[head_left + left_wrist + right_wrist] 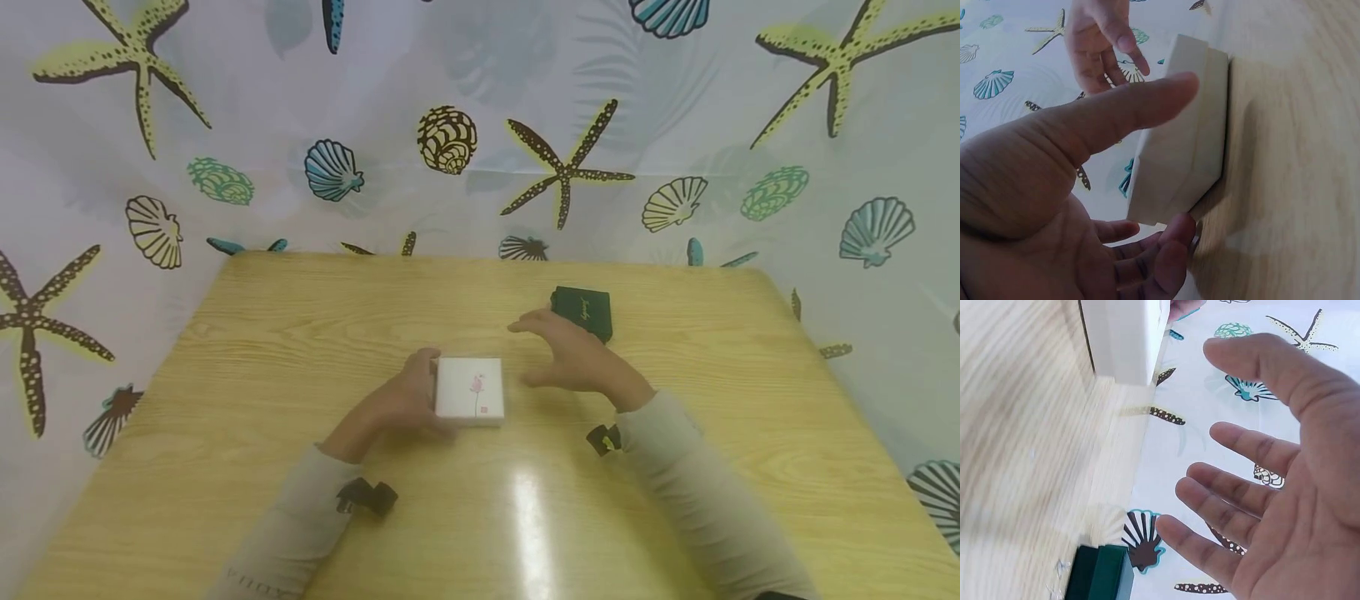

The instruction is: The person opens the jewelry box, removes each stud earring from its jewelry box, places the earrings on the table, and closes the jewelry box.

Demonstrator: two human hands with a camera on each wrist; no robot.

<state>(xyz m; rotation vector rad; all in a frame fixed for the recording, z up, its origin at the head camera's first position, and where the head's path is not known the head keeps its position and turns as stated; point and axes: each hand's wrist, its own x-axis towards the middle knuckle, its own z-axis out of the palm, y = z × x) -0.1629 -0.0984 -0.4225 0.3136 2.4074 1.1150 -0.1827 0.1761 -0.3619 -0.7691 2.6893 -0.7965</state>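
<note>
A white cloth curtain printed with starfish and shells hangs beyond the square white cardboard box before you, and a pale yellow wood-grained table spreads around that box. Your left hand is at the white box's left side, thumb and fingers about its edge; I cannot tell whether they pinch it. Your right hand is empty, fingers and thumb spread, right of the white box and apart from it. The white box appears to rest on the table, lid on, pink flower print uppermost. Beyond it to the right lies a dark green, flat box with gold lettering. I judge the work early: one hand has reached the white box, a right-hand hold is not yet made, and both boxes look closed.
</note>
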